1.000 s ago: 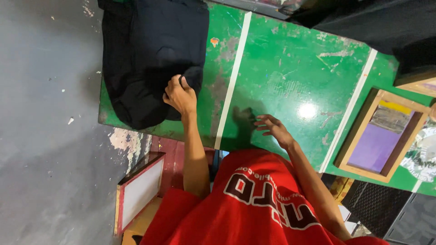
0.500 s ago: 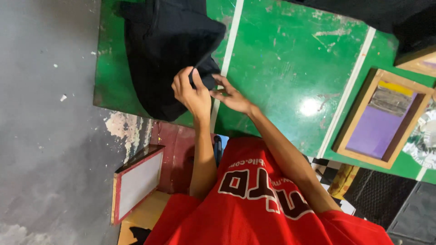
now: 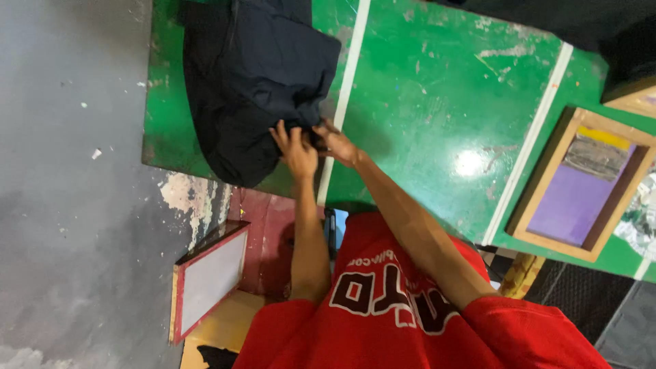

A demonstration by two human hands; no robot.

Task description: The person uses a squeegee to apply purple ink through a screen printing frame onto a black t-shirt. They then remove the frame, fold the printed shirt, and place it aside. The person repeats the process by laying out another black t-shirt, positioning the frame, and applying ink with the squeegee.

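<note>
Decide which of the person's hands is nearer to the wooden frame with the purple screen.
Right. The right hand lies on the frame's side of the black garment; the left hand is just beyond it, farther from the wooden frame.

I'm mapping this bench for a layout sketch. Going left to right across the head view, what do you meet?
Grey floor → red-framed screen → black garment → left hand → right hand → white stripe → wooden-framed purple screen.

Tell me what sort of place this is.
Probably a screen-printing workshop. A wooden printing frame with purple mesh lies on a scuffed green table marked with white stripes, a second frame leans below, and both hands, left hand and right hand, grip a black garment.
</note>
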